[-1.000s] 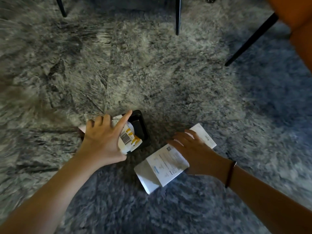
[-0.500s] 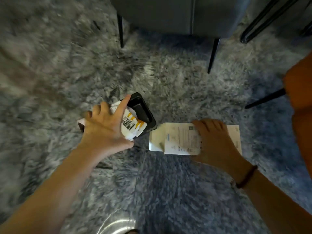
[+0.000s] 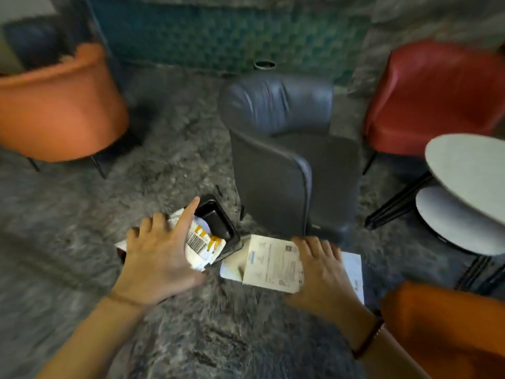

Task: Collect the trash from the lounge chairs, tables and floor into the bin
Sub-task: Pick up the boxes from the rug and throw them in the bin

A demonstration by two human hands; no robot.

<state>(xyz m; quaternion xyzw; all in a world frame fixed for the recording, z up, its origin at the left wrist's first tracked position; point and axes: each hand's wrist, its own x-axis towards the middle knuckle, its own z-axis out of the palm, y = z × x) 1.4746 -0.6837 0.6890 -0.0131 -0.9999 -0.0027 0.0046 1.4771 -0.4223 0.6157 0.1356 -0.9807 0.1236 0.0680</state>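
A: What is held in the left hand [image 3: 157,258]?

B: A crumpled white wrapper [image 3: 202,243] with a barcode and yellow marks is gripped by it, together with a black plastic tray [image 3: 217,222]. The index finger is laid along the tray's near rim, and the rest of the fingers are curled over the wrapper. A further pale scrap shows at the hand's left edge, though what it is cannot be made out.

A: And the right hand [image 3: 321,272]?

B: It is spread flat on printed papers [image 3: 269,262], which are pinched from above; a white envelope [image 3: 354,272] is seen under the palm, jutting toward the right. Whether the papers are lifted off the grey shag rug [image 3: 191,337] or pressed against it cannot be told.

A: Where are these things placed in the room?

B: Both bundles are held just beside each other above the middle of the rug, right in front of a grey lounge chair [image 3: 289,160]. An orange chair [image 3: 60,105] is seen at the rug's left edge, a red chair [image 3: 434,99] at its far right, and two round white tables [image 3: 470,170] near the right edge. Orange upholstery [image 3: 448,332] fills the lower right corner.
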